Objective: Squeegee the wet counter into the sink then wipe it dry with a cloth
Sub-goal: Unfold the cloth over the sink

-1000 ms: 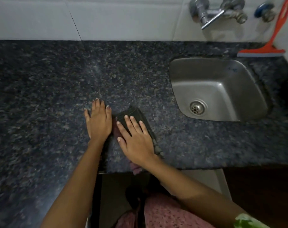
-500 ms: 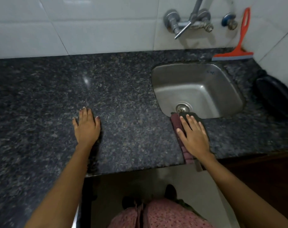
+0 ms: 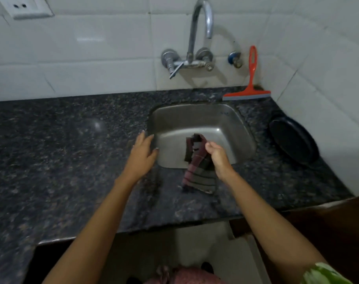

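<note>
Head view, right hand gripping cloth, apparently over sink

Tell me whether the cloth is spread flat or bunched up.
Bunched up: the right hand grips the cloth over the sink's front edge, its ends dangling.

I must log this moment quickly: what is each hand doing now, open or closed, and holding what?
Left hand: open, fingers spread, holding nothing, at the left rim of the sink.
Right hand: closed on the cloth, lifted over the sink's front edge.
</note>
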